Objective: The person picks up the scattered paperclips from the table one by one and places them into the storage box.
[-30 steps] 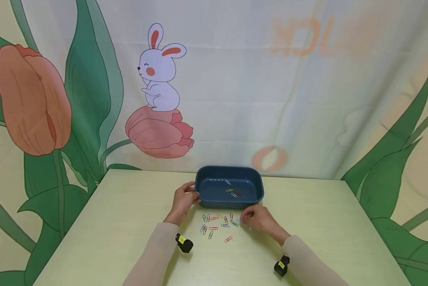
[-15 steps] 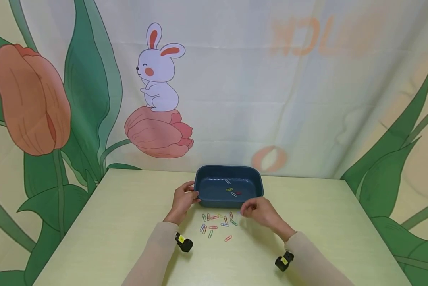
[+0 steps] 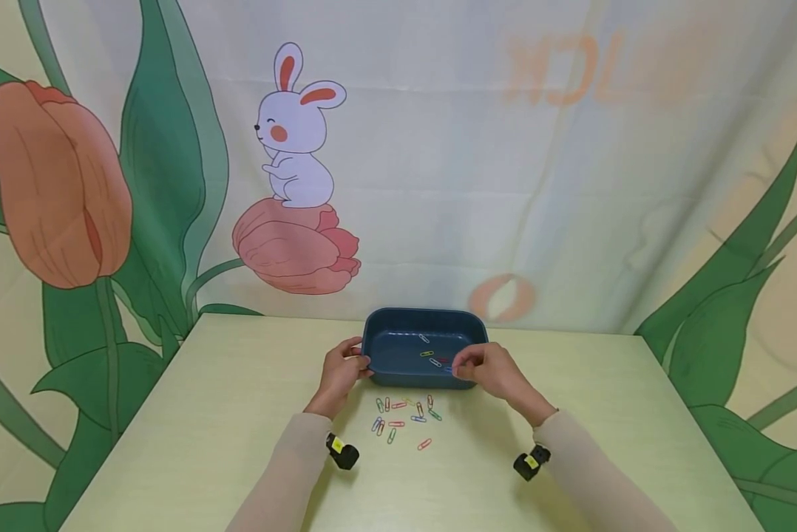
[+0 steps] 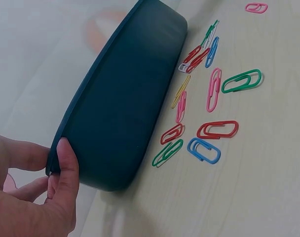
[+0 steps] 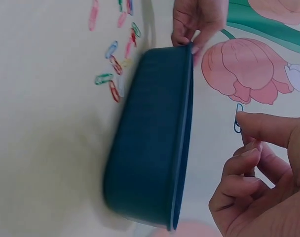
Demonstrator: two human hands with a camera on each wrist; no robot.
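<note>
A dark blue tray [image 3: 405, 380] stands near the table's back edge with several paper clips inside, among them a yellow one [image 3: 427, 353]. The left hand [image 3: 340, 377] grips the tray's left end, thumb on the outer wall in the left wrist view [image 4: 36, 192]. Over the tray's front right corner, the right hand [image 3: 498, 372] pinches a blue paper clip [image 5: 238, 118] between thumb and fingers. Several coloured paper clips lie on the table in front of the tray, including a green one [image 4: 243, 81], a red one [image 4: 218, 129] and a pink one [image 3: 424, 444].
The pale table [image 3: 239, 414] extends on both sides of the tray. Behind it hangs a curtain [image 3: 425, 185] printed with a rabbit and tulips, close to the tray's back wall. Black wrist cameras sit at the left cuff [image 3: 342, 451] and right cuff [image 3: 531, 462].
The right hand has lifted the blue clip from the table beside the other clips and moved it back over the tray's front right corner. The left hand has kept its grip on the tray.
</note>
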